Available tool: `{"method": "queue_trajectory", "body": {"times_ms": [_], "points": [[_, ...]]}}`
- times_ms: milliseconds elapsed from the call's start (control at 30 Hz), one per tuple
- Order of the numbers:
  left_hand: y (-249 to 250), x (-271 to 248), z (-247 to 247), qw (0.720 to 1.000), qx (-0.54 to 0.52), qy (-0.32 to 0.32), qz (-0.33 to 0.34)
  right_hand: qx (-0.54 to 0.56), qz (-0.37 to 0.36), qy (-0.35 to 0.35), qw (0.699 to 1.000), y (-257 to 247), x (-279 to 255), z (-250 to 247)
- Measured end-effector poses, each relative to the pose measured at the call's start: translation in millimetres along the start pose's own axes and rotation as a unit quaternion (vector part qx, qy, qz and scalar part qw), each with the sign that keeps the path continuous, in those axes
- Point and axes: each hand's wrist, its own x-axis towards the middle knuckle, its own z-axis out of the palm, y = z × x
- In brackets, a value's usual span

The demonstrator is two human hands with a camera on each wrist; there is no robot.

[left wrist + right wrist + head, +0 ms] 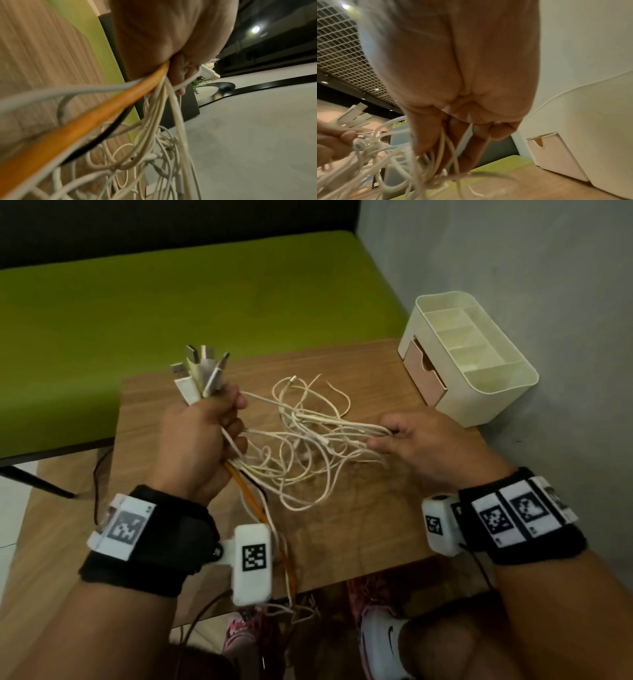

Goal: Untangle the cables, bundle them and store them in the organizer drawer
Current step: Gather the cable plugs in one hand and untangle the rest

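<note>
- A person's left hand [202, 436] is raised above the wooden tabletop [359, 508], its grip clenched around a bunch of cables [301, 440] just below their plugs.
- The USB plugs [200, 371] fan upward out of the top of that fist, mostly white, some with bare metal tips.
- From the underside of the left hand, the white cables spill down in loose, crossing loops onto the tabletop; an orange cable [96, 115] and a black cable [109, 129] run out of the same fist toward the person.
- The right hand [421, 443], to the right of the tangle, has its grip pinched on several white strands, thumb against fingers, drawing them sideways away from the left hand.
- A cream plastic organizer [476, 361] stands at the far right corner of the tabletop, against a grey wall, well apart from the cables.
- Its top has open compartments, and its pale pink drawer [424, 371] faces the tangle.
- Beyond the tabletop lies a green bench cushion [171, 302].
</note>
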Motion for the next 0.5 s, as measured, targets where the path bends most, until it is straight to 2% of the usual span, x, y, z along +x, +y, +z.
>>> {"method": "queue_trajectory", "body": {"times_ms": [100,233,267,367,400,500], "points": [[-6,-3,8,0.999,0.037,-0.023,-0.020,-0.016,0.037,0.040,0.998,6,4,-4],[-12,-16,21,0.994,0.087,-0.064,-0.030,0.069,0.074,-0.001,0.995,9,0,-13],[-14,-18,25,0.993,0.093,-0.071,-0.032,0.090,0.069,0.009,0.994,6,-1,-14],[-18,-22,34,0.991,0.097,-0.082,-0.037,0.146,0.018,0.151,0.978,-18,-5,-15],[-19,-23,36,0.991,0.094,-0.083,-0.040,0.162,0.006,0.173,0.972,-31,-8,-12],[-22,-27,41,0.992,0.080,-0.083,-0.047,0.130,0.010,0.115,0.985,-64,-14,11]]}}
